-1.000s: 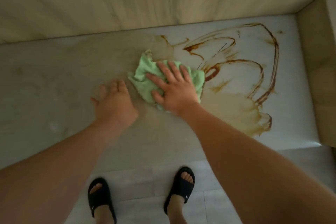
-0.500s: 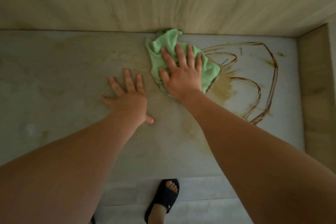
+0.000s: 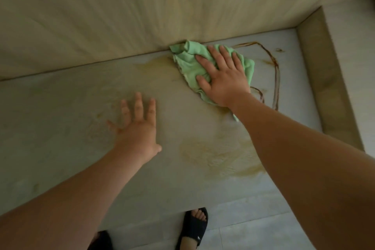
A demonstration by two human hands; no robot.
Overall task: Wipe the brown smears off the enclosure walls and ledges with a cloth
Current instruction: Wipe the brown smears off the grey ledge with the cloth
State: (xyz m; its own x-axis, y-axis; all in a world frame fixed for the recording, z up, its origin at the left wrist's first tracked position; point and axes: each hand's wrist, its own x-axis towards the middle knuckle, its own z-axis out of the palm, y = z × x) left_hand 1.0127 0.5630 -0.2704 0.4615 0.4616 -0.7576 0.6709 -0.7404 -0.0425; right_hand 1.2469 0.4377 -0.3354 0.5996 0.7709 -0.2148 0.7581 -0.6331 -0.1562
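Note:
A crumpled green cloth (image 3: 188, 63) lies on the pale ledge (image 3: 60, 128), its far edge against the back wall (image 3: 142, 10). My right hand (image 3: 221, 75) presses flat on the cloth with fingers spread. Dark brown smear lines (image 3: 275, 67) curve over the ledge just right of the cloth. A faded, streaky brown patch (image 3: 219, 158) remains on the ledge nearer me, beside my right forearm. My left hand (image 3: 138, 124) rests flat on the bare ledge to the left, fingers straight and spread, holding nothing.
A side wall (image 3: 328, 79) closes the ledge on the right. The ledge's front edge is near me, with tiled floor (image 3: 253, 233) below. My two feet in black sandals (image 3: 194, 227) stand at that edge.
My right hand has pushed the cloth away from me to the back wall and then rightward over the smears. Fewer dark lines show. My left hand flattened out on the ledge.

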